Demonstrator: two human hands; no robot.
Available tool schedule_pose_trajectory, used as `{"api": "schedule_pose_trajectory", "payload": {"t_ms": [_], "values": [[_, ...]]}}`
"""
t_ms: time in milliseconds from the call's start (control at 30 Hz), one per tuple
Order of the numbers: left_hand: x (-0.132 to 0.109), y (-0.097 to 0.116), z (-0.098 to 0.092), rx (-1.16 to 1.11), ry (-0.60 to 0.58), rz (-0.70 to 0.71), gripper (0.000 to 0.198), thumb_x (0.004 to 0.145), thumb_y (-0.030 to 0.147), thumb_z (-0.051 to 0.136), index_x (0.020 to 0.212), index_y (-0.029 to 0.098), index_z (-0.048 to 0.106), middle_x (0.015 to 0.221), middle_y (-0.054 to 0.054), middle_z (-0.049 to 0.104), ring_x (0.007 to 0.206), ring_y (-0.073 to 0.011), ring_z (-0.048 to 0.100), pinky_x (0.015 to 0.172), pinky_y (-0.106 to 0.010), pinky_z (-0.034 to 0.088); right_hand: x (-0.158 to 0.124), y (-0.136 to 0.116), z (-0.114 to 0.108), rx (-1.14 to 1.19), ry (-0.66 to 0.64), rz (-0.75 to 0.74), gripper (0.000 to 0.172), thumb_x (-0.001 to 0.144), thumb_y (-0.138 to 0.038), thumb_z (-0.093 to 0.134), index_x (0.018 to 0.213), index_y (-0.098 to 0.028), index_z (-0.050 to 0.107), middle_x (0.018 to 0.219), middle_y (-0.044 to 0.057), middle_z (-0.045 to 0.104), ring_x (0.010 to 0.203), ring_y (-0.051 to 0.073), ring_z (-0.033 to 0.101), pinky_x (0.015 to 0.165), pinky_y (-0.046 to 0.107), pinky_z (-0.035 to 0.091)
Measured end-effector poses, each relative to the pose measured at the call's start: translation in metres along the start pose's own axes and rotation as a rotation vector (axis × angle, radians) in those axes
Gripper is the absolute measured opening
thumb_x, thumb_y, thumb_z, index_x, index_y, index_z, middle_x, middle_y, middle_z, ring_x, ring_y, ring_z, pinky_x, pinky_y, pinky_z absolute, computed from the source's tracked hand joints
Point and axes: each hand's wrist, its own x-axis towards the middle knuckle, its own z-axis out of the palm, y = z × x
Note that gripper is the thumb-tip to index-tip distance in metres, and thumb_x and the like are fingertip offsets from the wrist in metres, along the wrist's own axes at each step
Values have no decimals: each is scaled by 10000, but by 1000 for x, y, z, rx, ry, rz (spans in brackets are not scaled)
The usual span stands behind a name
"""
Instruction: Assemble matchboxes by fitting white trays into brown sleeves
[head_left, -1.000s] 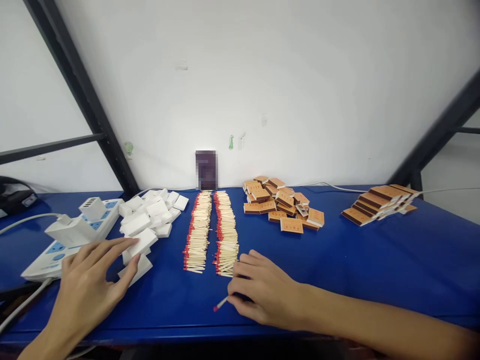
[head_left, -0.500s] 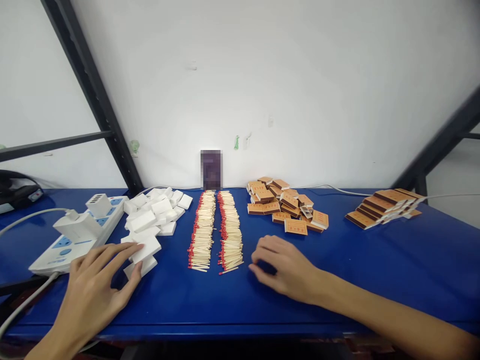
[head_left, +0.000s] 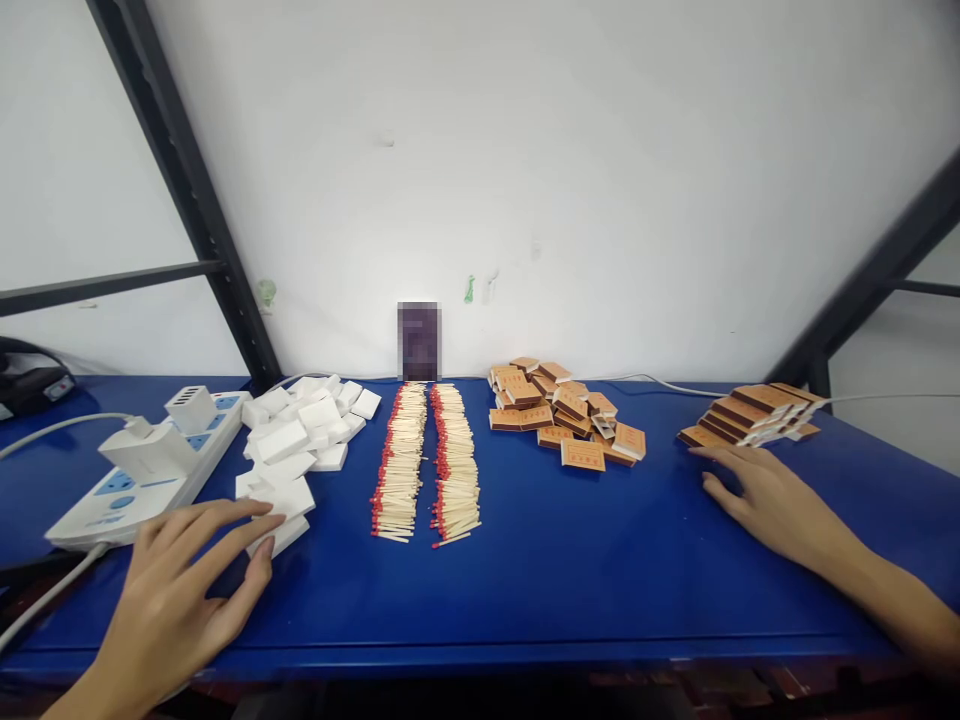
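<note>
Left hand (head_left: 176, 590): fingers parted at flat white boxes (head_left: 304, 425). Right hand (head_left: 784, 505): fingers parted; contact with stacked cardboard matchboxes (head_left: 750, 410) unclear.

The left hand (head_left: 169, 590) partly hides the nearest white boxes (head_left: 291, 500).

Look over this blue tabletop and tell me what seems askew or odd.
At its near end, the right row of matches looks slightly ragged: the last match lies slanted. The dark rectangle by the wall is pixelated, so its identity cannot be told. Nothing appears spilled.
</note>
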Motion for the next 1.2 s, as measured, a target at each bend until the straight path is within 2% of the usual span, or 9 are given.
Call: {"api": "schedule_pose_trajectory", "payload": {"t_ms": [133,367,533,700,800,900,1033,1100,1200], "values": [[5,10,-2,-148,25,93,190,806,69,616,943,193,661,859,-39,714,797,-186,635,770,-345,453,9,8,3,2,75,-29,443,870,-400,447,1194,-156,627,1229,191,636,1190,366,569,1059,486,401],[9,56,13,-446,-69,88,257,836,48,572,1013,204,672,830,-25,716,764,-149,646,790,-304,512,15,17,7,100,-35,77,388,874,-396,426,1046,-152,675,1143,161,695,1100,317,627,992,475,463],[15,69,21,-496,-224,-21,216,875,156,576,1026,257,693,861,-8,737,760,-147,676,801,-275,543,12,14,4,97,84,31,392,855,-423,466,1061,-166,679,1104,152,693,1064,323,633,957,495,473],[21,60,18,-582,-289,-231,161,908,303,563,923,274,720,785,4,729,677,-142,678,620,-201,540,7,10,-1,155,32,132,431,866,-506,478,1077,-184,671,1092,142,717,992,326,676,873,495,520],[26,64,17,-640,-263,-265,153,910,266,556,898,264,709,742,14,701,642,-120,653,593,-181,522,1,-21,-16,225,113,137,430,834,-538,545,1063,-197,672,1101,130,714,1003,330,669,891,502,509],[39,82,22,-686,-291,-243,159,908,243,556,989,266,691,856,-2,707,700,-123,645,656,-205,537,-3,-82,-37,439,84,90,421,825,-533,618,1113,-228,665,1121,92,711,1013,290,661,916,447,503],[69,111,32,-761,-433,-312,515,876,350,622,1369,332,474,1223,-42,632,819,-139,633,675,-242,555,-2,-170,-59,820,-293,-23,393,817,-522,665,1121,-273,679,1103,40,715,962,239,657,829,372,522],[84,120,37,-817,-492,-310,521,863,390,638,1358,344,482,1250,-34,622,897,-158,635,740,-271,554,3,-200,-63,1006,-421,-72,358,825,-501,670,1095,-266,684,1075,31,714,947,218,649,823,358,513],[96,124,43,-828,-502,-308,312,856,351,636,1164,301,626,1101,-16,694,935,-185,644,879,-342,502,13,-224,-60,1254,-479,-58,348,786,-457,727,1049,-237,669,998,28,714,900,192,647,823,347,505]]}}
